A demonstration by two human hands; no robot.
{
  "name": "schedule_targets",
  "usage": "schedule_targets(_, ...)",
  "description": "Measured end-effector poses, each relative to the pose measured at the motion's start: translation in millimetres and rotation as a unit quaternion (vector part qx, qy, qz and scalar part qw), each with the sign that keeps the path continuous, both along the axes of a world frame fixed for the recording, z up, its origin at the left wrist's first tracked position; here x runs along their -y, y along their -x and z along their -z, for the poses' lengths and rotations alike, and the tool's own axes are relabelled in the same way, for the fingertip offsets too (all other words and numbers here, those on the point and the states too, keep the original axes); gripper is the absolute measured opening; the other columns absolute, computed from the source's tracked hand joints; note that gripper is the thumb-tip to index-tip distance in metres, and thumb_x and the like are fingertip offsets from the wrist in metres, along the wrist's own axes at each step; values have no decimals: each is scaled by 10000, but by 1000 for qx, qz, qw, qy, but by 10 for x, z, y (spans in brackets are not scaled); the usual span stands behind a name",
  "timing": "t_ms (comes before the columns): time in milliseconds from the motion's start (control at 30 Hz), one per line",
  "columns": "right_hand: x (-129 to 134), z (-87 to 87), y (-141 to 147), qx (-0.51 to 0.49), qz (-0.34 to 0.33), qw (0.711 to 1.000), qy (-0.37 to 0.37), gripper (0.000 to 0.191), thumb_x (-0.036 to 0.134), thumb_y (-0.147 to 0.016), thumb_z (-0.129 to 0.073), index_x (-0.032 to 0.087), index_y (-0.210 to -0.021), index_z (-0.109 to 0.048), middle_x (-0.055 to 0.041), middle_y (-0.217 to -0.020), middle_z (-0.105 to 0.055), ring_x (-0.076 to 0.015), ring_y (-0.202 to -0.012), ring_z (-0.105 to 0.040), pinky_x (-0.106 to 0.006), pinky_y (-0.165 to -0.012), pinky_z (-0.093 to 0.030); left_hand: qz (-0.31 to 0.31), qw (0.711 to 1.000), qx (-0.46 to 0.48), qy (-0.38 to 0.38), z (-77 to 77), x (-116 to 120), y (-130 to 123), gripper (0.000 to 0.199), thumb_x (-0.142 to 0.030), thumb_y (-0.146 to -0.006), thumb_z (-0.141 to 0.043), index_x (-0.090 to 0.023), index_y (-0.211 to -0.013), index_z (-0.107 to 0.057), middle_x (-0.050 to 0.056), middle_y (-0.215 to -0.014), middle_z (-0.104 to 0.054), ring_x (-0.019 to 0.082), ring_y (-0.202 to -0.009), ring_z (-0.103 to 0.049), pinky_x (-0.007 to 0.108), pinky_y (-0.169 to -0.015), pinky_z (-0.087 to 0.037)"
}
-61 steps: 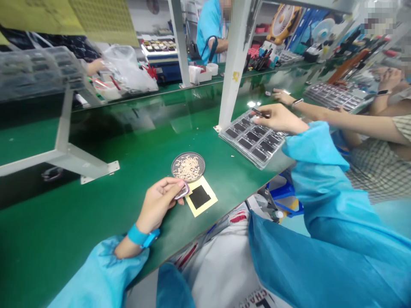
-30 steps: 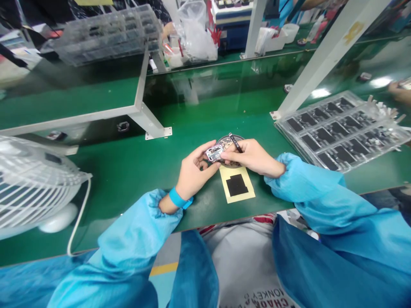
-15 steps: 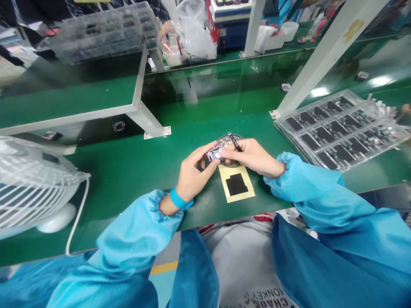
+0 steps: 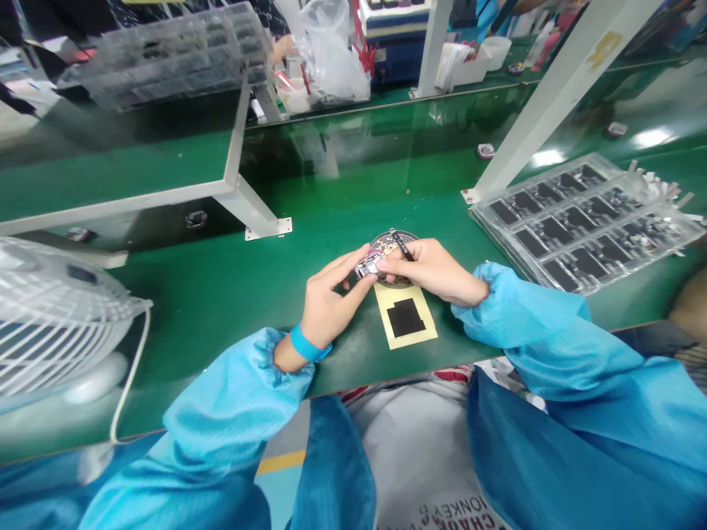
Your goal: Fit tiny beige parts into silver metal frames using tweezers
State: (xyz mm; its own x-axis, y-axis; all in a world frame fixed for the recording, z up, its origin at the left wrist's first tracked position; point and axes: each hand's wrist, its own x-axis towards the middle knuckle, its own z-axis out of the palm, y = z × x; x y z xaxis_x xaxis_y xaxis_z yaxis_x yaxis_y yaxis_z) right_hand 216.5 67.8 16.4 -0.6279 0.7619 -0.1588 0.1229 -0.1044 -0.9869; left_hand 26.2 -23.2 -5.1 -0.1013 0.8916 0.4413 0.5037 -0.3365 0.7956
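In the middle of the bench, my left hand (image 4: 331, 298) is closed around the edges of a small purple-rimmed device housing (image 4: 367, 263) with silvery parts inside. My right hand (image 4: 428, 269) meets it from the other side, thumb and fingertips pressed at the housing. Black tweezers (image 4: 401, 244) with white lettering stick up out of the right hand's grip; their tips are hidden. Beneath both hands lies a round dish (image 4: 395, 237) of small pale and dark bits. A yellow sheet (image 4: 395, 341) bearing a black cut-out piece (image 4: 406, 318) lies just in front of the dish.
A white fan (image 4: 60, 316) stands at left with its cable (image 4: 132, 375). Clear trays of dark screens (image 4: 585, 221) lie at right. White posts (image 4: 568, 96) and a raised shelf (image 4: 110, 177) border the space. Similar small housings (image 4: 485, 151) sit farther back.
The housing is tilted slightly differently in my hands. At the right edge, another person's arm now shows lower down. The far housings have shifted slightly left.
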Motion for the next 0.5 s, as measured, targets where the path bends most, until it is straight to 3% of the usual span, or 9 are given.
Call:
schedule_targets(100,26,18,32,-20,13,1000,-7,391,500,-726,-862,143,-749,-707,-30,-741,-687,-113,-653,-590,-248,-591,-480,-5,995,85,59,10,-1,-12,474,-332,-835,-818,-262,-1297,-733,72,-1255,-748,163,-826,-695,316,-750,-610)
schedule_targets(267,74,76,100,-105,59,993,0,462,404,-634,-933,191,-896,-618,7,-822,-671,-129,-750,-626,-271,-699,-545,45,944,289,155,-23,-8,-46,606,-337,-739,-897,-197,-1302,-722,103,-1260,-749,276,-1068,-745,454,-986,-615)
schedule_targets(500,68,106,110,-136,37,990,-12,402,281,-681,-905,172,-961,-638,9,-862,-639,-120,-809,-609,-258,-775,-537,78,923,339,165,-22,-14,-65,571,-274,-729,-908,-208,-1269,-736,98,-1260,-751,293,-1141,-731,464,-1034,-603)
